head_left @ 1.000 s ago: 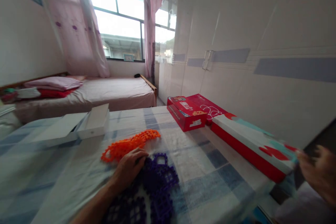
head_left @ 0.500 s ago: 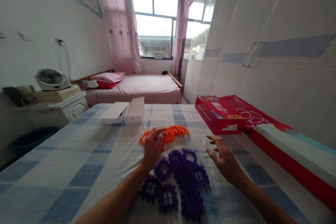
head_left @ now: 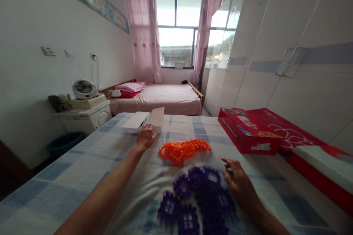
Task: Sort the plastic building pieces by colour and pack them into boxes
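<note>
My left hand point(head_left: 146, 136) reaches forward to the near side of a white box point(head_left: 156, 119) that stands with its lid part point(head_left: 135, 121) beside it. Its fingers are stretched out and overlap the box's front; whether they touch it I cannot tell. Over the cloth on the right, my right hand point(head_left: 237, 176) is held with fingers apart and nothing in them. Between the hands lies a heap of orange plastic building pieces point(head_left: 182, 151). Nearer to me are several purple square pieces point(head_left: 202, 192) with toothed edges, some shaped like windows, just left of my right hand.
Red boxes point(head_left: 248, 128) stand at the table's right, with a white and red box point(head_left: 322, 165) nearer me. A checked cloth point(head_left: 91, 180) covers the table. Beyond are a pink bed point(head_left: 171, 97), a fan point(head_left: 84, 88) on a cabinet, and a wardrobe point(head_left: 275, 44).
My left hand has left the orange pieces and moved forward and left to the white box. My right hand stays beside the purple pieces. The view has tilted up and turned slightly left.
</note>
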Demonstrator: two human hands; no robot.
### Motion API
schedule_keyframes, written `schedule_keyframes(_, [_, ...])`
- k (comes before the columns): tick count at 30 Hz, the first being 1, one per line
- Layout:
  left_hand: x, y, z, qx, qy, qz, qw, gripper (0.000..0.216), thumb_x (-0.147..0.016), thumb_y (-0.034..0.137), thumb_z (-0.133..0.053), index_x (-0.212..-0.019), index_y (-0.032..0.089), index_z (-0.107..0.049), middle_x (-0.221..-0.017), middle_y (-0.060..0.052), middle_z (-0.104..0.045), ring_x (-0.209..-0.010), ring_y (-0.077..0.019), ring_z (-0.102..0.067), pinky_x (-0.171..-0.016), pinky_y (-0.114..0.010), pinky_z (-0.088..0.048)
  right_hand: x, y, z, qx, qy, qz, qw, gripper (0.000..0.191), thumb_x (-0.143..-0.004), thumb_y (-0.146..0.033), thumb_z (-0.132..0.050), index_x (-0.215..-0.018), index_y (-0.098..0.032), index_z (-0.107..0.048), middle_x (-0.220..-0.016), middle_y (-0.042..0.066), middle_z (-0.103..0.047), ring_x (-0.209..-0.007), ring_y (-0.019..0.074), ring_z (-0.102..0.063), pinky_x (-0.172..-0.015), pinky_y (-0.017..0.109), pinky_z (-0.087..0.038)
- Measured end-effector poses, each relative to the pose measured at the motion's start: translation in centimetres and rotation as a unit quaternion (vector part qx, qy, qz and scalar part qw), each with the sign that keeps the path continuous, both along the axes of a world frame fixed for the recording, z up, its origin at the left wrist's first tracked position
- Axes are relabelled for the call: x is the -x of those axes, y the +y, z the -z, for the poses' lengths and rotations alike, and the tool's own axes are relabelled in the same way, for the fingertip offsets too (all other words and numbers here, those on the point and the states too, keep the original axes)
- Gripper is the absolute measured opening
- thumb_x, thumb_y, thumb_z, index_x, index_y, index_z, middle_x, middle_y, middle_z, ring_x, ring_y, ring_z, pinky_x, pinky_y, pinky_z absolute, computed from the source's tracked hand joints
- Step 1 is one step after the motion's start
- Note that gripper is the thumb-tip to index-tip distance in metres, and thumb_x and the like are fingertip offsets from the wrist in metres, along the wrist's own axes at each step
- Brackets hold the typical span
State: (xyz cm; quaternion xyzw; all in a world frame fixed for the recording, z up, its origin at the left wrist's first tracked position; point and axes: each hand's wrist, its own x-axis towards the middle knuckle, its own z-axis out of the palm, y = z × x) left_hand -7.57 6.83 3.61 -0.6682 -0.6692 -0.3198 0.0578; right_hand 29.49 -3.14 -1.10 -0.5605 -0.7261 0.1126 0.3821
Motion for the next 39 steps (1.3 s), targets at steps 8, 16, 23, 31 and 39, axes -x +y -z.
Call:
schedule_keyframes(8, [1.6, 1.9, 0.4, 0.017, 0.13, -0.006, 0.991, 0.02, -0.076, 0.012, -0.05, -0.089, 0.018, -0.064, -0.095, -0.01, -0.062, -0.1, -0.027, -0.056, -0.089, -0.04, -0.044, 0.0, -0.1, 0.2, -0.005, -0.001, 0.001, 1.0, 0.033, -0.083, -0.025, -0.04, -0.113, -0.018, -0.051, -0.106, 0.008, -0.054, -0.092, 0.0177, -0.059, -0.085, 0.033, -0.049])
schedule_keyframes(16, [-3.8, -1.9, -2.9, -0.049, 0.179, 0.041, 0.982, 0.016, -0.085, 0.021, -0.046, -0.092, 0.02, -0.06, -0.096, -0.009, -0.058, -0.095, -0.0258, -0.052, -0.083, -0.037, -0.044, 0.2, -0.5, -0.9, 0.019, 0.046, 0.004, 0.999, 0.034, -0.081, -0.026, -0.041, -0.113, -0.019, -0.052, -0.105, 0.008, -0.054, -0.09, 0.0181, -0.059, -0.081, 0.033, -0.05])
schedule_keyframes(23, [-13.5, -6.9, -4.2, -0.041, 0.153, 0.222, 0.962, 0.009, -0.085, 0.018, -0.051, -0.085, 0.021, -0.06, -0.091, -0.005, -0.058, -0.09, -0.0215, -0.052, -0.078, -0.034, -0.046, 0.0, -0.2, -4.9, 0.1, 0.187, 0.03, 0.977, 0.045, -0.082, -0.045, -0.044, -0.117, -0.017, -0.049, -0.116, 0.012, -0.054, -0.101, 0.0218, -0.057, -0.08, 0.034, -0.049])
schedule_keyframes(31, [-21.3, -6.4, -1.9, -0.049, 0.184, 0.302, 0.934, 0.01, -0.085, 0.014, -0.051, -0.086, 0.018, -0.06, -0.089, -0.007, -0.059, -0.085, -0.0211, -0.053, -0.075, -0.033, -0.048, 0.3, 3.2, -7.5, 0.229, 0.309, 0.029, 0.923, 0.066, -0.079, -0.053, -0.045, -0.134, -0.018, -0.035, -0.126, 0.016, -0.052, -0.092, 0.0212, -0.062, -0.063, 0.029, -0.051])
schedule_keyframes(39, [-20.8, -3.9, -1.9, -0.092, 0.059, 0.332, 0.937, 0.025, -0.083, 0.015, -0.051, -0.107, 0.02, -0.059, -0.105, -0.007, -0.058, -0.095, -0.0208, -0.054, -0.083, -0.034, -0.049, -1.2, 6.5, -4.0, 0.072, 0.229, 0.048, 0.97, 0.061, -0.075, -0.032, -0.043, -0.134, -0.017, -0.042, -0.111, 0.011, -0.064, -0.094, 0.0211, -0.062, -0.075, 0.033, -0.051])
